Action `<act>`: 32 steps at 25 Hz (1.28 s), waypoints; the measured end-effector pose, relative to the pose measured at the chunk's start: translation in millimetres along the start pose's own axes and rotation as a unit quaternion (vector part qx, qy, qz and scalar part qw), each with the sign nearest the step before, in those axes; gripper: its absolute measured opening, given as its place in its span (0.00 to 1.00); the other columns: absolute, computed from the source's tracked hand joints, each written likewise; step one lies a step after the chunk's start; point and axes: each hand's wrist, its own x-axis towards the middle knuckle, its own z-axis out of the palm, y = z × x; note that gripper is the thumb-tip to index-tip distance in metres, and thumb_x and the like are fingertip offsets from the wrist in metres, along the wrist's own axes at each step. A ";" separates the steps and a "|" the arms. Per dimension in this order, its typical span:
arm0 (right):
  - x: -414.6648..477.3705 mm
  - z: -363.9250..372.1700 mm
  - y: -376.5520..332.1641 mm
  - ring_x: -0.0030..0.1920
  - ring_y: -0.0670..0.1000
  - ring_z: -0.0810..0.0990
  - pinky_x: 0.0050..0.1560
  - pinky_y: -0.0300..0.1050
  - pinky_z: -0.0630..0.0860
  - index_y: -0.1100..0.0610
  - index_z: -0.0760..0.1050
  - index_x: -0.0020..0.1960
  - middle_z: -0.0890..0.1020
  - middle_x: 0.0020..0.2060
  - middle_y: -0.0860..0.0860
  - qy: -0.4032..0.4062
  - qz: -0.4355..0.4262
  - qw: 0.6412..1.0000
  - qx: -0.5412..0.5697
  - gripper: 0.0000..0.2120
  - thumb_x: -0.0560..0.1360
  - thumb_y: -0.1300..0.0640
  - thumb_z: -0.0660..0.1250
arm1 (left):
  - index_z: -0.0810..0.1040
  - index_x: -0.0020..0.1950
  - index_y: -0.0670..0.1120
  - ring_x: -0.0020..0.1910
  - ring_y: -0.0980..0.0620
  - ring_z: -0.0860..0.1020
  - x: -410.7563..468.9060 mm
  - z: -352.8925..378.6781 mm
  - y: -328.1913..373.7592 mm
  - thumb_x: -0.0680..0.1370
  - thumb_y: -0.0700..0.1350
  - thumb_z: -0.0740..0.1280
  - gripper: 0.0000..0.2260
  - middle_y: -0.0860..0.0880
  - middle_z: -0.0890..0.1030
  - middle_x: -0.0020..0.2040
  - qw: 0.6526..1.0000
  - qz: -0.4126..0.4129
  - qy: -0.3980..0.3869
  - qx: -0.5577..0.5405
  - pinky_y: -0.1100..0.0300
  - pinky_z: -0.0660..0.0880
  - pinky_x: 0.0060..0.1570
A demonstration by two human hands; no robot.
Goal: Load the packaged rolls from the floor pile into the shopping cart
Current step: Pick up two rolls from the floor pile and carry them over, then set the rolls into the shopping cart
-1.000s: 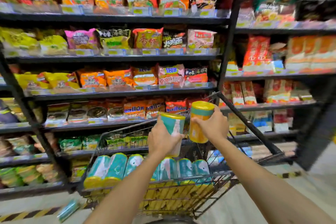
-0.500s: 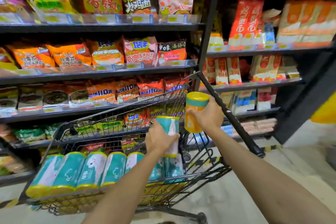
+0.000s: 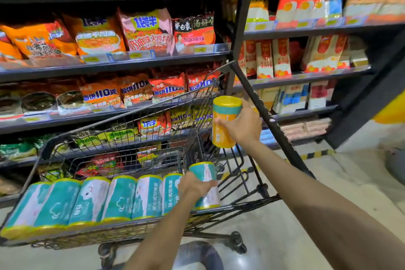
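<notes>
The teal roll (image 3: 206, 176) is sitting in the left hand (image 3: 194, 186), at the right end of the row of teal rolls (image 3: 87, 201) lying in the shopping cart (image 3: 45, 149); the orange roll (image 3: 223, 131) is standing upright in the right hand (image 3: 244, 126), above the cart's right end, near the black handle (image 3: 282, 136); both are glossy-wrapped cylinders with yellow ends; each hand's fingers are curling round its roll, gripping it.

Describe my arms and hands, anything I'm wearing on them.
Left forearm and right forearm are bare as far as the view shows: no sleeves, watch or bracelet. Left hand and right hand wear no gloves; I can make out no rings.
</notes>
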 end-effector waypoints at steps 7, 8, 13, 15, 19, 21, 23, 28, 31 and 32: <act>0.2 9.5 -2.1 0.54 0.57 0.79 0.51 0.49 0.75 0.55 0.70 0.63 0.81 0.53 0.54 -0.032 -0.001 0.999 -0.010 0.34 0.63 0.43 0.78 | 0.68 0.65 0.41 0.57 0.45 0.77 -5.1 -3.7 -2.3 0.64 0.68 0.71 0.41 0.44 0.79 0.58 0.999 0.028 -0.024 0.031 0.52 0.76 0.54; 0.0 10.9 -3.8 0.54 0.56 0.79 0.50 0.49 0.75 0.55 0.71 0.63 0.81 0.53 0.54 -0.036 0.000 0.999 -0.008 0.34 0.63 0.43 0.78 | 0.63 0.71 0.41 0.63 0.44 0.73 -6.5 -11.1 -2.5 0.66 0.67 0.71 0.44 0.43 0.74 0.66 0.998 0.044 -0.020 0.040 0.51 0.73 0.59; 4.3 25.8 -23.0 0.53 0.57 0.79 0.51 0.52 0.76 0.56 0.70 0.62 0.81 0.54 0.54 -0.054 -0.001 0.999 -0.008 0.34 0.64 0.42 0.77 | 0.38 0.77 0.42 0.77 0.44 0.44 3.7 -76.7 -5.6 0.71 0.69 0.63 0.51 0.44 0.41 0.78 0.961 0.129 0.102 0.224 0.48 0.50 0.75; 8.0 39.0 -30.8 0.53 0.58 0.79 0.51 0.52 0.76 0.56 0.70 0.61 0.81 0.53 0.55 -0.062 -0.008 0.998 -0.018 0.33 0.63 0.41 0.77 | 0.37 0.77 0.42 0.77 0.45 0.40 13.2 -103.4 -7.9 0.71 0.69 0.62 0.51 0.44 0.39 0.78 0.947 0.143 0.139 0.252 0.48 0.45 0.75; 16.9 84.3 -45.2 0.56 0.60 0.78 0.53 0.53 0.76 0.57 0.69 0.61 0.80 0.54 0.56 -0.109 0.005 0.993 -0.039 0.34 0.63 0.40 0.76 | 0.37 0.77 0.42 0.76 0.46 0.38 41.3 -140.7 -17.2 0.72 0.70 0.60 0.50 0.44 0.36 0.77 0.926 0.174 0.170 0.289 0.49 0.42 0.75; 23.4 114.5 -47.6 0.56 0.61 0.78 0.54 0.54 0.76 0.58 0.69 0.61 0.79 0.55 0.57 -0.133 0.018 0.989 -0.056 0.35 0.64 0.39 0.76 | 0.36 0.77 0.42 0.76 0.46 0.36 62.8 -155.4 -23.2 0.72 0.70 0.60 0.50 0.44 0.35 0.77 0.922 0.185 0.171 0.295 0.50 0.40 0.74; 29.2 147.3 -46.7 0.57 0.61 0.77 0.54 0.53 0.75 0.59 0.68 0.62 0.79 0.56 0.57 -0.150 0.036 0.984 -0.091 0.35 0.65 0.39 0.75 | 0.36 0.77 0.41 0.76 0.46 0.36 86.4 -168.4 -28.8 0.72 0.71 0.59 0.51 0.44 0.35 0.77 0.918 0.191 0.171 0.302 0.50 0.39 0.74; 31.0 249.6 -28.2 0.58 0.58 0.78 0.54 0.49 0.75 0.59 0.68 0.63 0.79 0.57 0.57 -0.226 0.124 0.951 -0.172 0.35 0.66 0.39 0.74 | 0.35 0.76 0.41 0.76 0.46 0.35 160.7 -195.4 -47.8 0.72 0.71 0.59 0.51 0.44 0.35 0.77 0.916 0.207 0.142 0.312 0.51 0.38 0.73; 28.6 296.4 -3.6 0.60 0.57 0.78 0.56 0.49 0.75 0.57 0.71 0.62 0.78 0.59 0.56 -0.260 0.181 0.929 -0.193 0.29 0.67 0.43 0.74 | 0.33 0.76 0.41 0.75 0.47 0.34 195.3 -198.8 -57.5 0.72 0.71 0.58 0.51 0.45 0.33 0.76 0.917 0.219 0.127 0.310 0.53 0.36 0.73; 29.1 310.3 5.7 0.60 0.58 0.78 0.56 0.49 0.75 0.58 0.72 0.61 0.78 0.59 0.56 -0.267 0.193 0.922 -0.204 0.28 0.68 0.44 0.74 | 0.33 0.76 0.41 0.75 0.47 0.33 206.5 -196.6 -62.7 0.72 0.71 0.58 0.51 0.45 0.33 0.76 0.918 0.220 0.122 0.305 0.53 0.36 0.73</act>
